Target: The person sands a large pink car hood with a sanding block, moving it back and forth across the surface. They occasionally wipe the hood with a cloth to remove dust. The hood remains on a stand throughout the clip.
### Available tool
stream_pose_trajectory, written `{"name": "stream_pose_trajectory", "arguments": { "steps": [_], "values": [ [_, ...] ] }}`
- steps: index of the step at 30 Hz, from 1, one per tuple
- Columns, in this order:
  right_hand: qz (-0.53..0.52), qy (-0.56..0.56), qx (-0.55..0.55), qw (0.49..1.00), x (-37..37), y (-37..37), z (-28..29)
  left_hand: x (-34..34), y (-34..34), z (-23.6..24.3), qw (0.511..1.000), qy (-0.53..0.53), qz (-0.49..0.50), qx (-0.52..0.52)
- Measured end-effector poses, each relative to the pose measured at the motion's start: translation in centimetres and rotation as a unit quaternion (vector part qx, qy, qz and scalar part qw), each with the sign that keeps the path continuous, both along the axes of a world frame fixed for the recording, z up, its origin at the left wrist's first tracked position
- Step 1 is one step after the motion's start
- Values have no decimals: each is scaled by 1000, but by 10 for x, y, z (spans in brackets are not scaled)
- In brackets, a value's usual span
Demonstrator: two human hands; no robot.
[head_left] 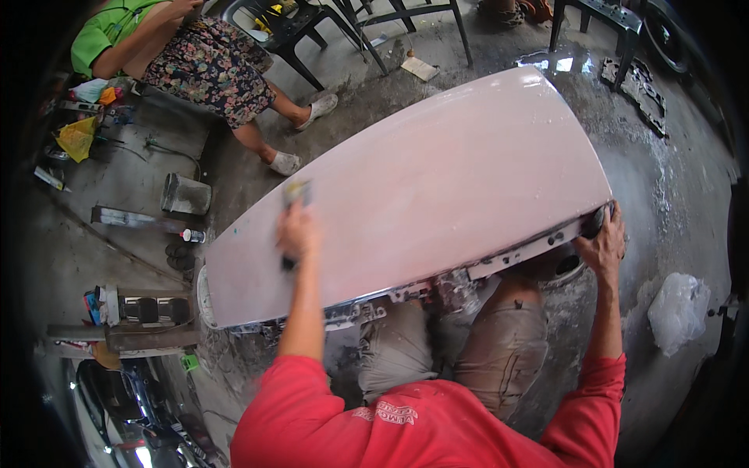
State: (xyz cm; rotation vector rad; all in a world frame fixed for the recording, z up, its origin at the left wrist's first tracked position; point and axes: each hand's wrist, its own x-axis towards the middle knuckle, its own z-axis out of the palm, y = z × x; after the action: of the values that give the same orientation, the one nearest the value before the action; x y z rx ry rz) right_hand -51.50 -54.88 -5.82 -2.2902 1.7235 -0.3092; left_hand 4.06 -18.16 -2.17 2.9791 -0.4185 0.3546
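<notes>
A large pale pink car body panel (437, 171), perhaps a hood, lies across in front of me, with dusty, damp-looking patches on its surface. My left hand (299, 232) is on its left part, smeared by motion and closed round what looks like a sanding block (297, 192). Only the block's ends show, one beyond the fingers and a dark one by the wrist. At the panel's near right corner my right hand (604, 240) is closed on the edge, next to a dark round piece (593, 222). Brackets and clips (343, 314) line the near edge.
Another person (207, 70) in floral shorts stands beyond the panel at the left. Black plastic chairs (292, 35) are at the back. A grey bucket (186, 193) stands left, a clear plastic bag (679, 312) lies right, and a motorcycle (140, 413) is at the lower left.
</notes>
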Motion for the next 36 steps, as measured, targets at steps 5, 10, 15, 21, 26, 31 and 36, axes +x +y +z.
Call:
{"name": "stream_pose_trajectory", "arguments": {
  "steps": [5, 10, 15, 21, 26, 31, 36],
  "values": [
    [-7, -12, 41, 999, -3, 0, 4, -254, -344, 6, 894, 96, -377, -221],
    [13, -14, 11, 1000, -10, -2, -6, -329, -374, -13, 836, 44, -536, -107],
    [18, 2, -23, 1000, -11, -5, -17, -134, -98, -10, 886, -64, -444, -115],
    [13, 41, -3, 999, -5, -8, -16, 16, 281, 25, 948, 106, 299, -12],
    [0, 40, 2, 999, -4, -3, -8, -110, 97, -28, 989, -113, -99, -14],
    [10, 18, 8, 1000, -6, 0, -2, -324, -216, -21, 879, -16, -431, -203],
    [17, 13, -1, 1000, -7, 0, -7, -312, -215, -8, 798, -61, -571, -183]
  ]
}}
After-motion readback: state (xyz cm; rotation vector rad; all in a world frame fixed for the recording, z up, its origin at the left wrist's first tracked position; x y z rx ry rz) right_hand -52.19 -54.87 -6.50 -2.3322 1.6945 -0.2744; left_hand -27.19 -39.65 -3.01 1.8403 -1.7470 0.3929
